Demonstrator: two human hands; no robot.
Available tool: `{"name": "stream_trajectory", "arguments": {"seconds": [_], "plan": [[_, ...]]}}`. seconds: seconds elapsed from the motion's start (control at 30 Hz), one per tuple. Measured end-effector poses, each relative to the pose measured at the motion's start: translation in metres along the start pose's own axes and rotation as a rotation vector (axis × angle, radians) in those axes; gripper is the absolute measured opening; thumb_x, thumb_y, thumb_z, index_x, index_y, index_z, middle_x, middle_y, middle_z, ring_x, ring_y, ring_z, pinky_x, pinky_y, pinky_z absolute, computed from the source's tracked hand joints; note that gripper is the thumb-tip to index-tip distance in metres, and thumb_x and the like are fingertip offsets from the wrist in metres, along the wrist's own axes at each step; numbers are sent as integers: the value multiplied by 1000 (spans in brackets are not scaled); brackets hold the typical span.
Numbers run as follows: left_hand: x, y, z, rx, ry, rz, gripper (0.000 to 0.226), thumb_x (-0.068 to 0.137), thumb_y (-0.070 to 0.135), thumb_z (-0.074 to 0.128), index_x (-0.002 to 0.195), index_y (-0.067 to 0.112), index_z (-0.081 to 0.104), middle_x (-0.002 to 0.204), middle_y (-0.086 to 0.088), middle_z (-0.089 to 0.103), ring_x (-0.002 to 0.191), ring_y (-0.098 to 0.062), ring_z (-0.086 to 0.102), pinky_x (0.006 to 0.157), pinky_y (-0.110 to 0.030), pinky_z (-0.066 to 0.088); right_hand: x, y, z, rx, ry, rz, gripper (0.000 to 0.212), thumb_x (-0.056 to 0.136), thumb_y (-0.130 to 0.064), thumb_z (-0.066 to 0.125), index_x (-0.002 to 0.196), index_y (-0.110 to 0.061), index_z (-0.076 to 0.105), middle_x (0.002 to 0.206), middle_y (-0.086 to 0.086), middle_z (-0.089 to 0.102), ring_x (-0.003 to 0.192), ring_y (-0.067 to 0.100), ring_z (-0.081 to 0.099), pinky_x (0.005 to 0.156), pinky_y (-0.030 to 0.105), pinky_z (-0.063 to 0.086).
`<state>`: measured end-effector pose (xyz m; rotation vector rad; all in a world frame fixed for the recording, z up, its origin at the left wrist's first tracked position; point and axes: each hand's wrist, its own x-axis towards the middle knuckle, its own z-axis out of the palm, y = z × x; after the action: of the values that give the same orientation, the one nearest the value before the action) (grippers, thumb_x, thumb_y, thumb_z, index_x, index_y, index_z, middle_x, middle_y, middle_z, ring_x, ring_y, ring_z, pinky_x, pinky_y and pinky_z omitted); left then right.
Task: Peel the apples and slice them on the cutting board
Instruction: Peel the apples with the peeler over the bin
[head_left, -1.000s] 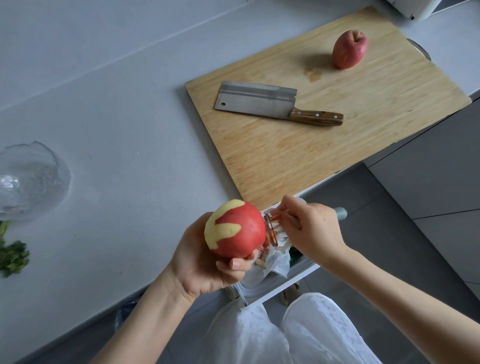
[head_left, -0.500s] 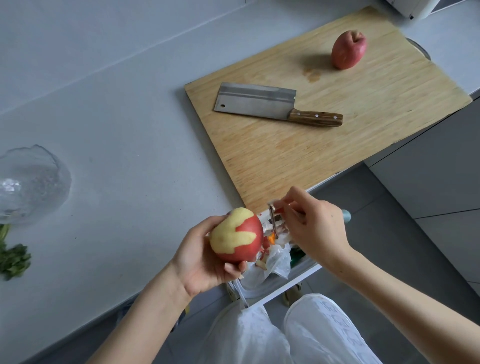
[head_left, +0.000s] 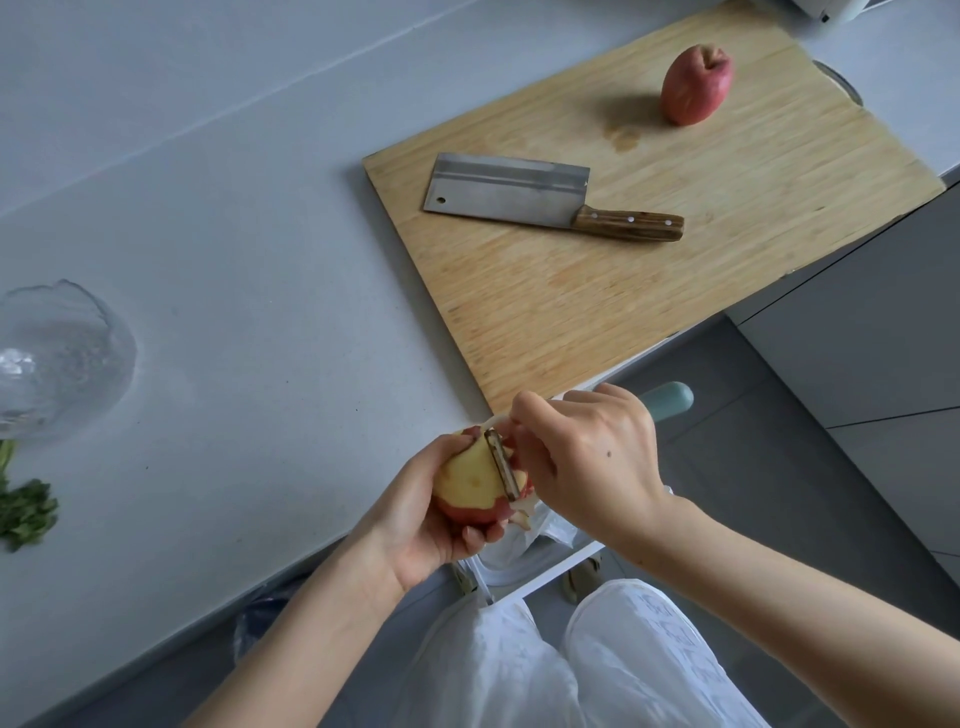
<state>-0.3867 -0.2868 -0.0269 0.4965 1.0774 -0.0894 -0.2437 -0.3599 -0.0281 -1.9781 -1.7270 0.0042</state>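
Left hand (head_left: 415, 525) is cupping a half-peeled red apple with pale yellow flesh (head_left: 467, 480) just off the near edge of the grey desk (head_left: 234, 260), its grip curling round the fruit from below. Right hand (head_left: 592, 467) is holding a white peeler with a teal handle (head_left: 501, 467), grip closing round it. The blade is lying against the apple's right side, running near-to-far, handle end pointing right. On the pale wooden cutting board (head_left: 675, 291) we are seeing a steel cleaver with a wooden handle (head_left: 519, 200) lying flat, handle pointing right, and a whole red apple (head_left: 696, 85) standing stem-up near the far corner.
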Motion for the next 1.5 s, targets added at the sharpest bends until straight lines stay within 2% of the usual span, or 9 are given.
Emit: {"name": "stream_trajectory", "arguments": {"seconds": [0.27, 0.4, 0.57, 0.7, 0.87, 1.1, 1.27, 1.4, 1.5], "plan": [[-1, -3, -5, -90, 23, -82, 35, 65, 37, 57, 64, 5, 70, 68, -20, 59, 40, -25, 48, 35, -16, 26, -11, 13, 9, 63, -14, 75, 10, 72, -8, 54, 62, -10, 53, 40, -4, 37, 37, 23, 36, 43, 23, 29], [-9, 8, -3, -189, -56, -61, 29, 65, 31, 58, 68, 5, 69, 69, -21, 59, 42, -30, 51, 35, -17, 35, -27, 25, 27, 81, -108, 198, 20, 77, -19, 46, 61, -12, 55, 36, -2, 41, 33, 24, 39, 48, 20, 23], [-7, 13, -1, -161, -2, -25, 25, 69, 30, 56, 89, 15, 61, 71, -18, 60, 44, -31, 54, 34, -16, 37, -29, 25, 25, 218, -70, 406, 8, 77, -21, 52, 70, -17, 54, 41, -5, 44, 40, 16, 36, 41, 29, 37], [-2, 6, -4, -40, 52, 4, 23, 64, 33, 58, 77, 16, 66, 73, -18, 63, 48, -29, 55, 38, -15, 28, -12, 12, 6, 261, -12, 301, 10, 79, -18, 53, 72, -14, 58, 43, -5, 47, 41, 13, 36, 43, 25, 35], [-1, 3, -1, 41, -11, 29, 29, 68, 36, 53, 61, 15, 72, 68, -10, 67, 51, -25, 63, 39, -16, 21, -1, 2, 2, 187, -7, 108, 16, 74, -14, 46, 64, -8, 57, 40, -1, 41, 38, 24, 39, 43, 24, 33], [2, 2, -10, -32, -67, -12, 21, 65, 32, 58, 71, 17, 72, 77, -16, 61, 53, -28, 54, 41, -20, 35, -14, 20, 8, 308, 0, 220, 19, 83, -25, 47, 71, -14, 57, 43, -7, 37, 43, 13, 33, 42, 22, 27], [2, 3, -14, -114, -205, -12, 23, 55, 31, 70, 73, 18, 74, 84, -18, 62, 60, -29, 54, 43, -21, 35, -21, 26, 19, 387, -12, 283, 25, 85, -30, 44, 72, -13, 56, 42, -2, 44, 46, 17, 34, 43, 23, 30], [-4, 9, -10, -198, -524, -20, 34, 65, 30, 78, 94, 13, 73, 92, -14, 69, 69, -32, 63, 48, -26, 44, -30, 28, 37, 321, -126, 287, 15, 83, -29, 44, 72, -23, 52, 41, -7, 44, 39, 15, 38, 43, 15, 24], [-5, 14, -4, -194, -577, -7, 37, 65, 27, 80, 97, 12, 72, 96, -16, 68, 72, -35, 64, 48, -30, 50, -38, 27, 50, 273, -341, 451, 10, 83, -18, 53, 86, -26, 57, 53, -2, 57, 52, 22, 53, 50, 31, 42]]}}
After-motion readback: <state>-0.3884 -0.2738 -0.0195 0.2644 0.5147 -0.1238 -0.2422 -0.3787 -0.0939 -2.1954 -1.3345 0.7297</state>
